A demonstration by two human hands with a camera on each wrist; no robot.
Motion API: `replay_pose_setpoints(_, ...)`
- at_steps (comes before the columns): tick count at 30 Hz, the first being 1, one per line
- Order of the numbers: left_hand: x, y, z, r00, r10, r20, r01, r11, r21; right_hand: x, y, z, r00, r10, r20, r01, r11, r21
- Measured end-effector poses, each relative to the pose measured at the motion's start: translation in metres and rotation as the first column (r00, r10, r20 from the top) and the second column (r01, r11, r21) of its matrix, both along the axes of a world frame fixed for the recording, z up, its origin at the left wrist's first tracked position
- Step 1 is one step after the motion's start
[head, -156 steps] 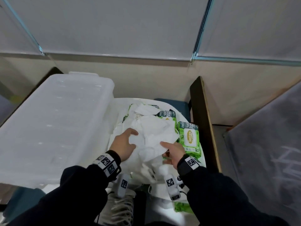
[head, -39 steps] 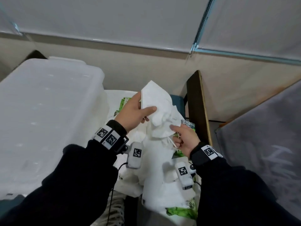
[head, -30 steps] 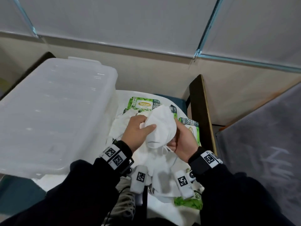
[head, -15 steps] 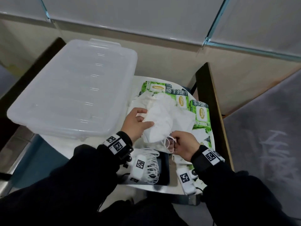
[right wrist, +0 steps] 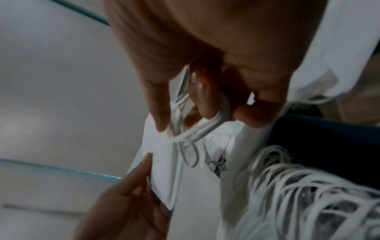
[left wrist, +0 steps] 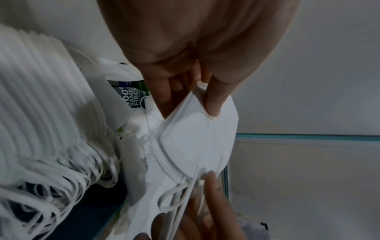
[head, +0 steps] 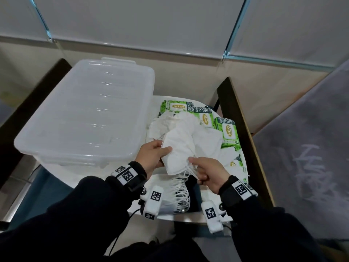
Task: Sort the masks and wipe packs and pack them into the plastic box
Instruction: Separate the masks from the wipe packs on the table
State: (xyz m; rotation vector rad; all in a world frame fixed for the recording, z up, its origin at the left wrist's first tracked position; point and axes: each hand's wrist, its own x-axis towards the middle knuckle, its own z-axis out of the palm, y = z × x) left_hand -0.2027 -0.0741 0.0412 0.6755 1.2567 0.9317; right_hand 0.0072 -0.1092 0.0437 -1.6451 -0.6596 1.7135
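Dim, soft light (wrist views blurred)

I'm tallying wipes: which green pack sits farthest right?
The wipe pack nearest the dark wooden board; its label faces up, showing "80" at its near corner, while the other two lie further left, toward the plastic box.

White folded masks held in a stack above loose ones; green wipe packs behind; clear plastic box lidded, left.

The green wipe packs carry the brand "Sanicare" on oval labels, with "100% BAMBOO FIBER" on dark panels. One pack shows "80". Square black-and-white coded tags sit on the wristbands.
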Motion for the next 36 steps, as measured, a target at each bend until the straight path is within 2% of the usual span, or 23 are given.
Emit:
replay_pose_setpoints(4,0.004,-0.002,0.001,0.998,-0.015,-0.054,0.018,0.999,0.048,0.003,-0.003,-0.002,0.97,0.178,0.163,-0.171,0.984,-0.052)
replay_pose_setpoints(7,0.007,-0.003,0.001,0.996,-0.047,-0.081,0.052,0.997,0.061,0.003,-0.004,-0.005,0.944,0.259,0.203,-0.245,0.965,-0.089)
replay_pose_setpoints(9,0.007,-0.004,0.0,0.992,-0.075,-0.098,0.082,0.994,0.069,0.004,-0.005,-0.009,0.948,0.25,0.197,-0.232,0.966,-0.111)
replay_pose_setpoints(13,0.006,-0.009,-0.003,0.988,-0.106,-0.109,0.115,0.99,0.083,0.0,-0.01,-0.015,0.963,0.102,0.249,-0.093,0.994,-0.049)
replay_pose_setpoints(16,0.004,-0.008,-0.005,0.988,-0.075,-0.137,0.09,0.99,0.11,-0.006,-0.017,-0.018,0.992,-0.014,0.127,0.014,1.0,0.0)
replay_pose_setpoints(20,0.008,-0.009,-0.007,0.987,-0.04,-0.157,0.06,0.99,0.128,-0.014,-0.022,-0.014,0.993,-0.099,-0.066,0.097,0.995,-0.028)
replay_pose_setpoints(23,0.012,-0.009,-0.008,0.988,-0.034,-0.154,0.055,0.989,0.134,-0.016,-0.024,-0.006,0.937,-0.116,-0.328,0.1,0.993,-0.066)
replay_pose_setpoints(24,0.012,-0.009,-0.007,0.988,-0.038,-0.152,0.06,0.988,0.143,-0.015,-0.025,-0.005,0.923,-0.114,-0.368,0.1,0.993,-0.056)
replay_pose_setpoints(27,0.008,-0.009,-0.004,0.986,-0.039,-0.165,0.069,0.982,0.178,-0.007,-0.026,-0.004,0.905,-0.189,-0.382,0.204,0.979,-0.003)
replay_pose_setpoints(29,0.003,-0.01,-0.004,0.983,-0.044,-0.18,0.077,0.981,0.177,0.003,-0.026,-0.004,0.856,-0.308,-0.416,0.336,0.942,-0.006)
replay_pose_setpoints(31,0.0,-0.013,-0.008,0.98,-0.062,-0.189,0.093,0.983,0.159,0.013,-0.028,0.001,0.819,-0.363,-0.444,0.394,0.919,-0.025)
replay_pose_setpoints(33,0.003,-0.02,-0.008,0.978,-0.088,-0.187,0.116,0.983,0.143,0.016,-0.03,0.006,0.857,-0.32,-0.404,0.342,0.94,-0.02)
replay_pose_setpoints(36,0.007,-0.03,-0.003,0.978,-0.123,-0.168,0.143,0.984,0.11,0.015,-0.03,-0.001,0.982,-0.119,-0.149,0.135,0.985,0.102)
